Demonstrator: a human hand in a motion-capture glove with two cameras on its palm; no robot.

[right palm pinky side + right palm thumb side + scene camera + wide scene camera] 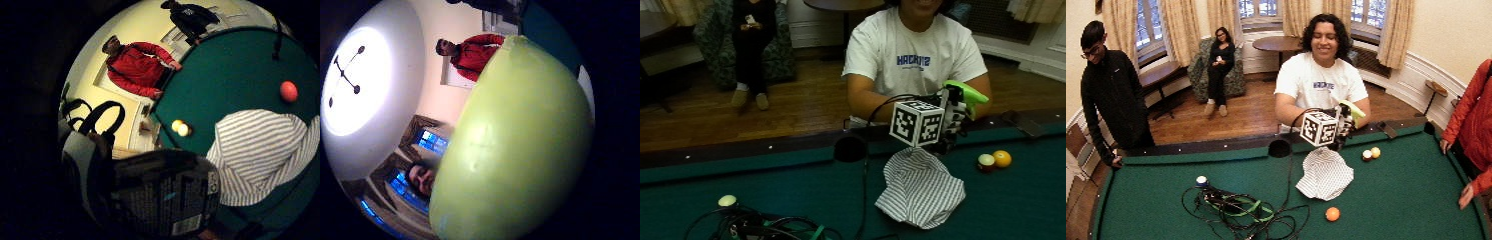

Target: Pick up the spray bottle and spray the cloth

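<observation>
While my right hand (pixel 947 131) is curled round the spray bottle (pixel 964 95), holding it up in the air over the near edge of the pool table (pixel 806 185) just above the striped cloth (pixel 921 189), I judge the green plastic smooth and likely slippery, and light unless it is full. Taking it round the neck under the trigger seems best; the cloth is soft and will not resist.

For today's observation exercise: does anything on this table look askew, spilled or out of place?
The striped cloth lies crumpled on the green felt, not flat. A tangle of cables sprawls over the felt too. Nothing looks spilled or damaged. The spray bottle is lifted in the gloved right hand, above the cloth.
</observation>
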